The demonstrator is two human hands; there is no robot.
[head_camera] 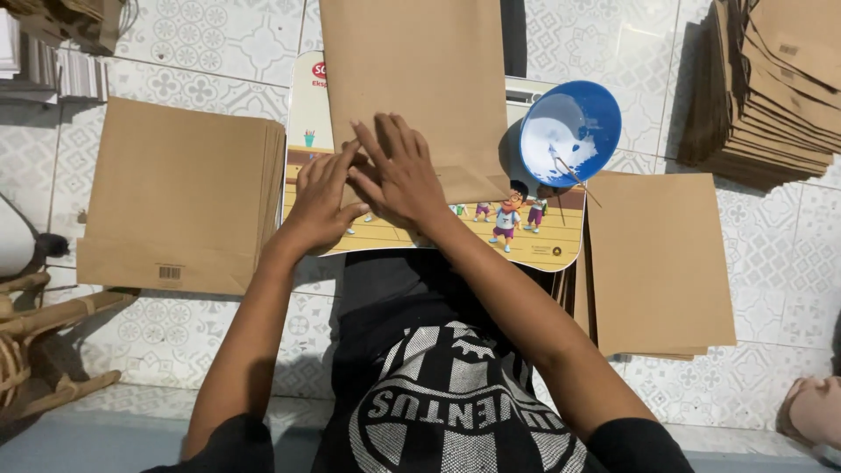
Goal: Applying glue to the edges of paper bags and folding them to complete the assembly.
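**Brown paper bag flat on lap board, both hands pressing its lower fold**

Brown paper bag lies flat on a cartoon-printed lap board, its upper part running out of the top of the view. Bottom edge is folded near the middle of the board.

Left hand: palm down, fingers together and extended, resting on the bag's lower left corner and the board. Not pinching anything.

Right hand: palm down, fingers slightly spread, pressed flat on the folded bottom edge. It touches and partly overlaps the left hand's fingers. No pinch here either, just flat pressure.

Around it:
- Blue bowl with white paste sits on the board's upper right corner, just beside the bag. A thin stick leans in it.
- Stack of flat brown bags on the tiled floor left of the board.
- Second flat stack right of the board, edge tucked beside it.
- Larger fanned pile of bags at top right, well apart from the hands.
- Wooden furniture piece at the lower left edge.
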